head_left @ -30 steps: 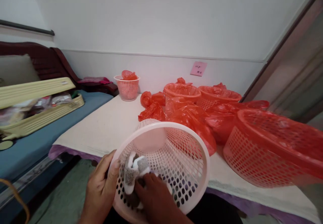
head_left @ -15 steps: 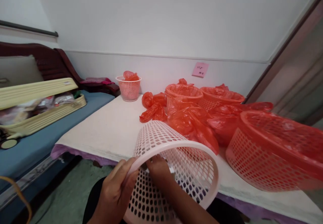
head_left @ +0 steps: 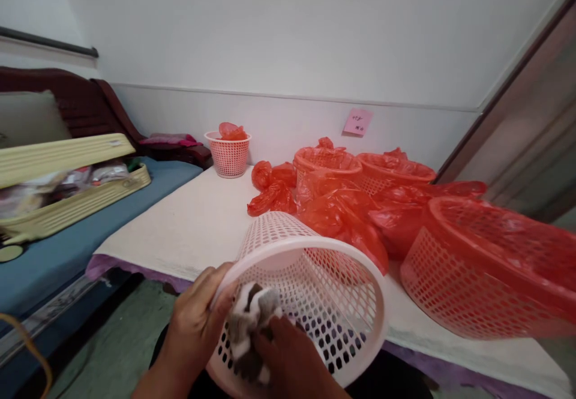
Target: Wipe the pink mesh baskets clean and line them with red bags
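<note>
A pale pink mesh plastic basket lies tipped toward me, its round mouth facing my body and its base resting near the table edge. My left hand grips the rim on the left side, thumb inside and fingers outside. Inside the basket, my right hand is closed on a crumpled cloth patterned in white, grey and brown, pressing it against the lower left wall. Part of the right hand's fingers is hidden by the cloth and blur.
On the white-covered table stand a small pink basket, red plastic bags, and bag-lined baskets, the nearest a large red basket. A pink note is on the wall. Left, an open cream suitcase lies on a blue bed.
My right hand has drawn back toward the basket's mouth, and the cloth now shows clearly in it. The basket has tilted slightly while my left hand keeps its hold on the rim.
</note>
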The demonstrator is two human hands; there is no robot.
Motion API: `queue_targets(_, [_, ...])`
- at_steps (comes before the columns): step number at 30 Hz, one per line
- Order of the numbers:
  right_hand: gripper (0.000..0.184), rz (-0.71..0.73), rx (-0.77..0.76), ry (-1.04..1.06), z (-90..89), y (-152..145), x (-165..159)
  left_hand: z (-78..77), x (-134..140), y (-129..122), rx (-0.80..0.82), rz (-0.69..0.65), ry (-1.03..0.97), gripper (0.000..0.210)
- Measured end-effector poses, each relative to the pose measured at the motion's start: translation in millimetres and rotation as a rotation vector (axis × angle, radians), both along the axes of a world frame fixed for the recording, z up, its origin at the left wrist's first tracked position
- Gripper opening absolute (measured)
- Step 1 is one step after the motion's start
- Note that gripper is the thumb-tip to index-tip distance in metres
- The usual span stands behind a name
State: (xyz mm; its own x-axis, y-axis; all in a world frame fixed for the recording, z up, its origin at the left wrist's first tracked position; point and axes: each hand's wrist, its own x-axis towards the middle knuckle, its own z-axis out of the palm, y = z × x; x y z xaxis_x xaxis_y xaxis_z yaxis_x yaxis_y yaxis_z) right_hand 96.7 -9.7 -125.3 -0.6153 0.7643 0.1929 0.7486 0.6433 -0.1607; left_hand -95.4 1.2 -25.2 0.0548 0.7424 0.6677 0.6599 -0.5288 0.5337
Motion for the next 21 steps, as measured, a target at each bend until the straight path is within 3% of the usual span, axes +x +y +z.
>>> queue_targets(5, [0.025, -0.058, 0.274, 0.026, -30.0, -34, 17, 10.8, -4, 15, -0.095, 0.003, -0.086, 0.03])
queue_targets(9, [0.032, -0.043, 0.431, 0.089, -29.7, -29, 21, 20.3, 1, 25, -0.172, -0.043, -0.13, 0.033])
queue_targets(13, [0.034, -0.006, 0.455, 0.066, -21.0, -20, 19, 23.3, 3, 27, -0.226, -0.045, -0.168, 0.032])
queue_targets(16, [0.043, -0.005, 0.472, 0.094, -8.0, -18, 13, 12.3, 7, 17, -0.273, 0.019, -0.295, 0.034])
queue_targets(21, [0.071, -0.024, 0.155, 0.411, 38.6, -15, -12, -22.3, 23, -12, -0.445, 0.086, -0.606, 0.044])
